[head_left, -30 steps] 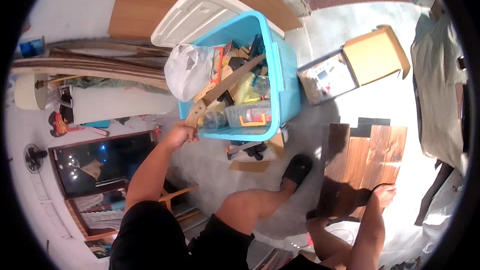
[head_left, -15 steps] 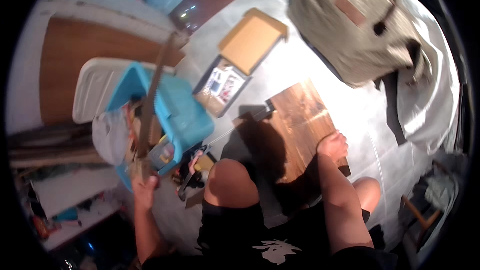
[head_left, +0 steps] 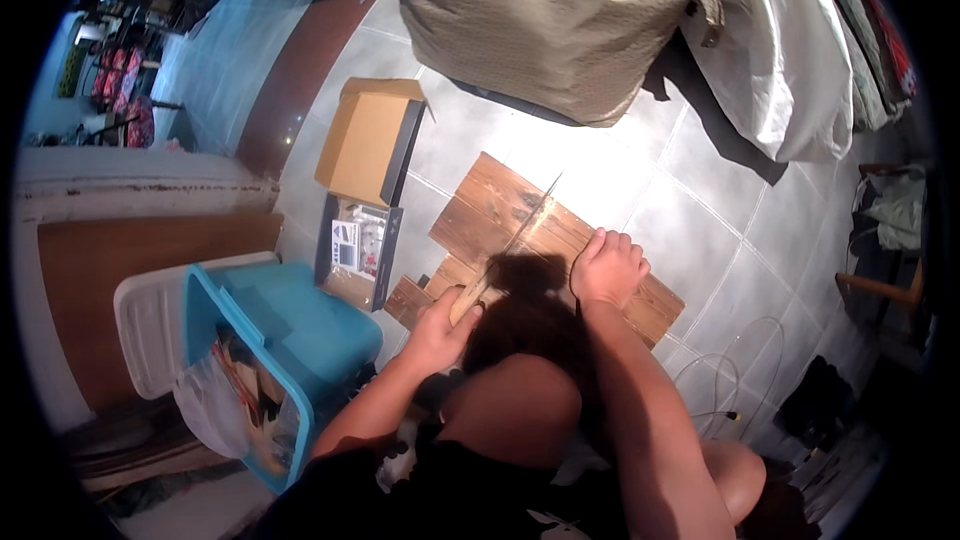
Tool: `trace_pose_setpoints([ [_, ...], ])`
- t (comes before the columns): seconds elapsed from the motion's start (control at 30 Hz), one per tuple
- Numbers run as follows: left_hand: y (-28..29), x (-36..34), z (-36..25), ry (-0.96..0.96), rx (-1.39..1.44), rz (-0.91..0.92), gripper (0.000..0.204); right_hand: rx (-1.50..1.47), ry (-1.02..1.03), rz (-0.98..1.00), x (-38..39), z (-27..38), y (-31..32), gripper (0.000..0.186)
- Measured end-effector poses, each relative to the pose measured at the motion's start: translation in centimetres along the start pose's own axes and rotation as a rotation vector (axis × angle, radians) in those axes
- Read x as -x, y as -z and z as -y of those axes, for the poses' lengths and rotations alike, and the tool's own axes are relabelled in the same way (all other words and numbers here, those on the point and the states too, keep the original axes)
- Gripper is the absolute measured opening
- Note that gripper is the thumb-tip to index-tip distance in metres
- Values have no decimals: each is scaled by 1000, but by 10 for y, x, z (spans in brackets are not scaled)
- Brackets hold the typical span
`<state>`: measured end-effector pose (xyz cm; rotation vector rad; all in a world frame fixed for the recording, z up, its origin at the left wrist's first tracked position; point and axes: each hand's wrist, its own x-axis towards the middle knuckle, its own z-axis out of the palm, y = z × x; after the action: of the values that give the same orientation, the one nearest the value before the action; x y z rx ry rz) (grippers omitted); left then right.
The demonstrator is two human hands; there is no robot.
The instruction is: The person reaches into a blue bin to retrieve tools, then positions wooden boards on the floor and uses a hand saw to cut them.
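Observation:
My left hand is closed round the pale wooden handle of a handsaw. The saw's narrow blade slants away over a brown wooden board, seen nearly edge-on; whether its teeth touch the wood I cannot tell. The board, built of joined planks, lies low in front of my knees, with a smaller piece jutting from its left side. On its right part my right hand presses down, fingers curled against the wood. A dark shadow covers the near middle of the board.
To the left a blue plastic bin lies tipped with things inside, beside a whitish lid. An opened cardboard box holds small packages. Beyond the board stands a large beige bag. A thin looped cable rests on the tiles at right.
My left hand has brought the saw from upright beside the bin over to the board, blade now slanting across it. My right hand stays on the board. The view has swung right.

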<state>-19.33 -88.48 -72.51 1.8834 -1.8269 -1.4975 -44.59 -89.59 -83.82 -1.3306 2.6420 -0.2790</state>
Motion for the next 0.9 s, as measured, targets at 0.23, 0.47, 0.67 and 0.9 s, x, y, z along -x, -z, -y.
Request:
trace_pose_setpoints([
  [0.23, -10, -10, 0, -6, -51, 1, 29, -48, 9, -30, -5, 0, 6, 39],
  [0.47, -20, -23, 1, -22, -85, 7, 29, -32, 7, -31, -3, 4, 5, 40],
  [0.67, -27, -33, -5, -58, -22, 14, 25, -35, -4, -2, -3, 4, 7, 39],
  [0.9, -24, -39, 3, -46, -43, 10, 25, -50, -33, 38, -4, 4, 3, 41],
])
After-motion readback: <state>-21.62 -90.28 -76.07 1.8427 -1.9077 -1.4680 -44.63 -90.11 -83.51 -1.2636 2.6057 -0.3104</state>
